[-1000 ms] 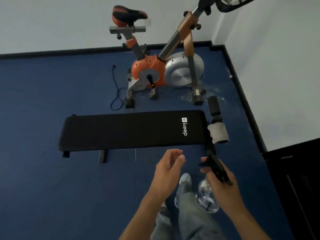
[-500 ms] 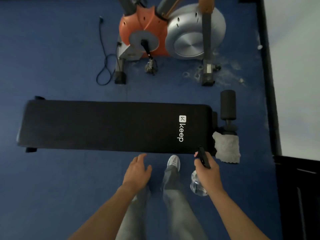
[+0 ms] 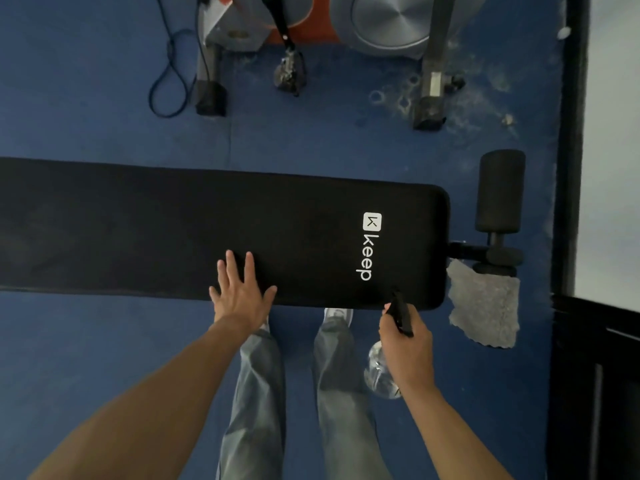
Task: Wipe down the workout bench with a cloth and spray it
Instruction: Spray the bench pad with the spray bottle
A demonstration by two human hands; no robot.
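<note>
The black padded workout bench lies across the blue floor, a white "keep" logo near its right end. My left hand rests flat on the bench's near edge, fingers spread. My right hand grips a clear spray bottle with a black trigger head, whose nozzle sits at the bench's near right corner. A grey-white cloth hangs over the leg roller at the bench's right end, just right of my right hand.
An orange and silver exercise bike stands behind the bench, with a black cable looped on the floor beside it. A black foam roller sticks out at the bench's right end. Dark furniture and a wall lie to the right.
I have stepped closer and the view has tilted down. My left hand went forward and landed flat on the bench. My right hand stays closed on the spray bottle near the right corner.
</note>
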